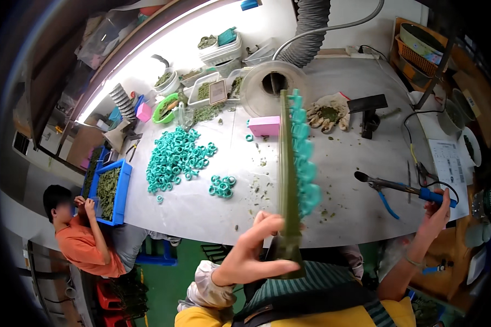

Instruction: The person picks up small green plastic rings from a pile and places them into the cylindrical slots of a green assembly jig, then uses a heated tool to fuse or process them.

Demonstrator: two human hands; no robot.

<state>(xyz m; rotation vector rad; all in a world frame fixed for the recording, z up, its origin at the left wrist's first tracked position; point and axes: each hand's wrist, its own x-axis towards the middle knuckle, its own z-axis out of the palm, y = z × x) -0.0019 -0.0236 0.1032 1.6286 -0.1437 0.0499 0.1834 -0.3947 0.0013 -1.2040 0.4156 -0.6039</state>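
My left hand (256,250) grips the lower end of a long, flat olive-green bar (287,180), held upright over the table's front edge. Teal ring-shaped pieces (305,158) line the bar's right side in a row. At the right, my right hand (434,217) closes around the blue handle of a soldering iron (401,187), whose dark shaft points left across the table. Left of the bar lie a large heap of teal rings (174,158) and a smaller cluster of them (222,186). Behind the bar sits a pink block (264,126).
Blue-handled pliers (388,206) lie under the iron. A black stand (370,117) and stained gloves (329,113) are farther back. Tubs of green pieces (203,94) and a round duct hood (256,90) line the back. A person in orange (87,248) works beside a blue crate (124,188).
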